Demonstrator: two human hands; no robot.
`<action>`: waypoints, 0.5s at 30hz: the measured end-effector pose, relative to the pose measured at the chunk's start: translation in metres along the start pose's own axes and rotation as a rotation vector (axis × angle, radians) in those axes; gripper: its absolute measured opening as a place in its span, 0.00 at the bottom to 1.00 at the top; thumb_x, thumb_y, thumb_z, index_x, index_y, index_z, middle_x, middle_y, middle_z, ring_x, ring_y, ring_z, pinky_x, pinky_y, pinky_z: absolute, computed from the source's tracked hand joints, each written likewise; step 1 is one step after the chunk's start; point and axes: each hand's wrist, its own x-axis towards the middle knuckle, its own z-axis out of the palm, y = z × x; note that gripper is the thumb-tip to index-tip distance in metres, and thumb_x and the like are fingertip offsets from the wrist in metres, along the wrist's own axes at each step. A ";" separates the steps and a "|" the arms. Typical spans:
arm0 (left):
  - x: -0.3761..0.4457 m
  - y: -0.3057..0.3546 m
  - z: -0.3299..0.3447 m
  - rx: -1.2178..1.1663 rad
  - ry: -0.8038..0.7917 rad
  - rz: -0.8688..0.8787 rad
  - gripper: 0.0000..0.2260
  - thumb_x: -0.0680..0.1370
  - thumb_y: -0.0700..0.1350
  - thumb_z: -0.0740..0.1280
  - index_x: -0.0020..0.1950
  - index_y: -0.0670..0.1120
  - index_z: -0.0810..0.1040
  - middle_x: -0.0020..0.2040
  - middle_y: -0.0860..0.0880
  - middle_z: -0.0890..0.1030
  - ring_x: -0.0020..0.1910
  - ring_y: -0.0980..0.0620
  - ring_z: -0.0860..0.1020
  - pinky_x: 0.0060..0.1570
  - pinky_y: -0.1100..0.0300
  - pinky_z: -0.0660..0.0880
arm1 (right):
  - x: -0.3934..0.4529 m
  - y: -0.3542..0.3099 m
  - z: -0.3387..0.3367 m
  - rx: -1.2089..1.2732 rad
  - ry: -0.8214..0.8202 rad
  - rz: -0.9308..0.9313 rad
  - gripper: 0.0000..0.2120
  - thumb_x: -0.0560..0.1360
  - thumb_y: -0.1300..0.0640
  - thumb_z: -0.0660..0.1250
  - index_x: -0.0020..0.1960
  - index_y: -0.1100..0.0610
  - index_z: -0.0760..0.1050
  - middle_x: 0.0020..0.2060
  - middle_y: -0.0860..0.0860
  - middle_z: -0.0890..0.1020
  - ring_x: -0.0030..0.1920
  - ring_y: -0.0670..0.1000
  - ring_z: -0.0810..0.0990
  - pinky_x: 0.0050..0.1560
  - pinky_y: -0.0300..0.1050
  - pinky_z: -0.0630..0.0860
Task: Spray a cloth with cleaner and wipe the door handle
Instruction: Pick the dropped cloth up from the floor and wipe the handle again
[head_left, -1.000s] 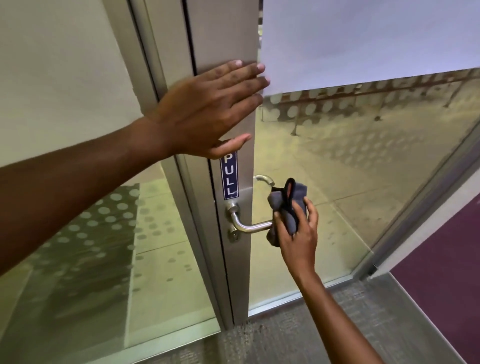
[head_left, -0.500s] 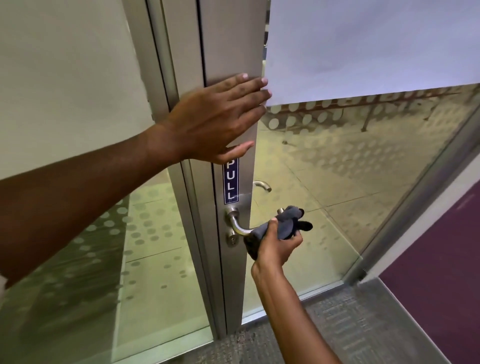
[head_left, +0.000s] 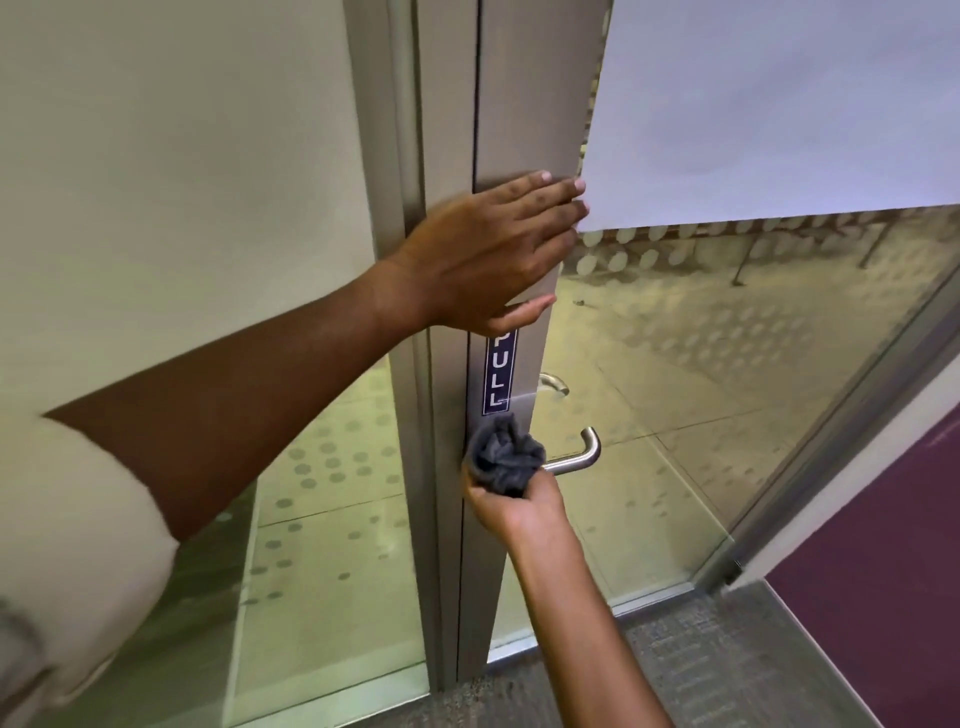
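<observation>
A silver lever door handle (head_left: 581, 456) sticks out from the metal stile of a glass door, below a blue PULL label (head_left: 499, 375). My right hand (head_left: 519, 506) grips a bunched dark grey cloth (head_left: 503, 457) and holds it against the inner end of the handle, where it meets the stile. The cloth hides the handle's base and the lock. My left hand (head_left: 488, 254) presses flat on the stile above the label, fingers straight. No spray bottle is in view.
The glass door (head_left: 701, 389) has frosted dots and a white sheet (head_left: 779, 104) stuck high on it. A second handle (head_left: 555, 383) shows through the glass on the far side. Grey carpet (head_left: 727, 670) and a purple floor strip lie at lower right. A pale wall fills the left.
My right hand has slid the cloth leftward along the handle, from its free end to its base at the stile. The bare outer end of the lever now shows. The left hand stays pressed on the stile.
</observation>
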 end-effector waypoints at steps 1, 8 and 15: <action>0.000 0.000 0.000 -0.003 -0.004 -0.002 0.32 0.82 0.59 0.49 0.73 0.35 0.67 0.74 0.34 0.68 0.76 0.37 0.64 0.77 0.45 0.59 | -0.005 -0.005 -0.001 0.042 -0.024 0.042 0.06 0.74 0.64 0.61 0.42 0.60 0.77 0.27 0.62 0.82 0.26 0.62 0.83 0.21 0.53 0.78; -0.002 0.000 -0.001 -0.016 -0.015 -0.009 0.32 0.82 0.59 0.49 0.73 0.35 0.67 0.74 0.34 0.69 0.76 0.37 0.64 0.77 0.45 0.60 | -0.021 -0.029 -0.021 0.183 -0.153 0.351 0.28 0.66 0.71 0.72 0.65 0.62 0.74 0.59 0.63 0.76 0.53 0.63 0.80 0.47 0.56 0.82; -0.002 0.001 -0.002 -0.041 -0.019 -0.020 0.29 0.83 0.56 0.48 0.72 0.36 0.68 0.75 0.35 0.68 0.77 0.38 0.63 0.77 0.45 0.59 | -0.072 -0.065 0.007 -0.356 -0.442 -0.213 0.19 0.70 0.55 0.77 0.57 0.60 0.77 0.48 0.60 0.83 0.46 0.56 0.85 0.47 0.53 0.83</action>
